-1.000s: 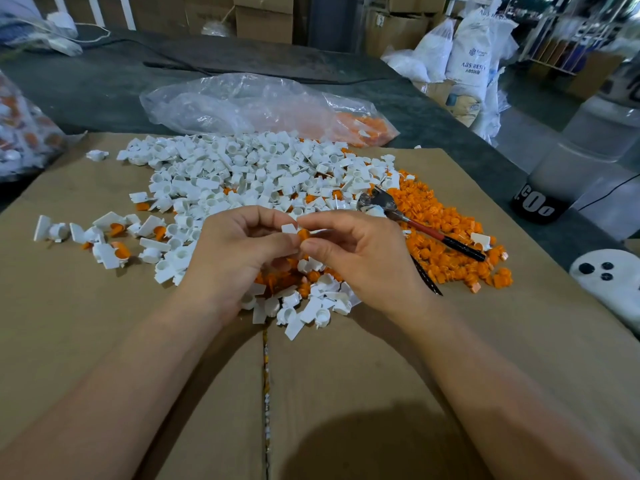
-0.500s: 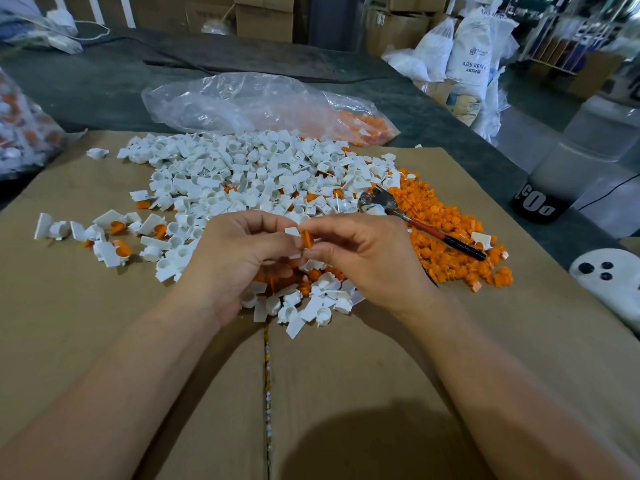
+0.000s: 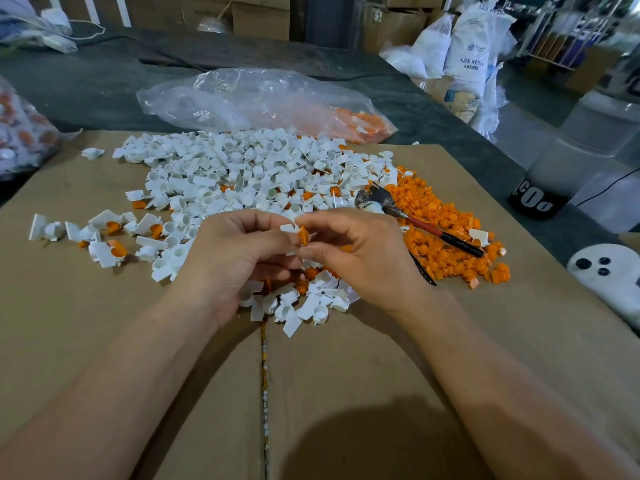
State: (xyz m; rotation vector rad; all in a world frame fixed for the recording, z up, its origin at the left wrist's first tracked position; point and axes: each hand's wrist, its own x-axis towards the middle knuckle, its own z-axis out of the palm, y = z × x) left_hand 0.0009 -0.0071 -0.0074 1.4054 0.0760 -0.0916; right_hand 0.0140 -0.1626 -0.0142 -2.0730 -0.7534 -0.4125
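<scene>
My left hand (image 3: 239,258) pinches a small white plastic piece (image 3: 288,229) at its fingertips. Against it my right hand (image 3: 363,258) pinches a small orange plug (image 3: 303,235); the two parts touch between the hands. Both hands hover above the near end of a big pile of white pieces (image 3: 249,171) on the brown cardboard (image 3: 86,323). A heap of orange plugs (image 3: 446,233) lies to the right. At the left sit several white pieces with orange plugs in them (image 3: 110,245).
Pliers with red and black handles (image 3: 408,216) lie on the orange heap. A clear plastic bag (image 3: 256,98) with orange plugs lies behind the pile. A white round object with dark dots (image 3: 609,271) sits at the right edge. A seam runs down the cardboard (image 3: 265,393).
The orange plug has turned upright between my fingertips and meets the white piece. Both hands have stayed in nearly the same place.
</scene>
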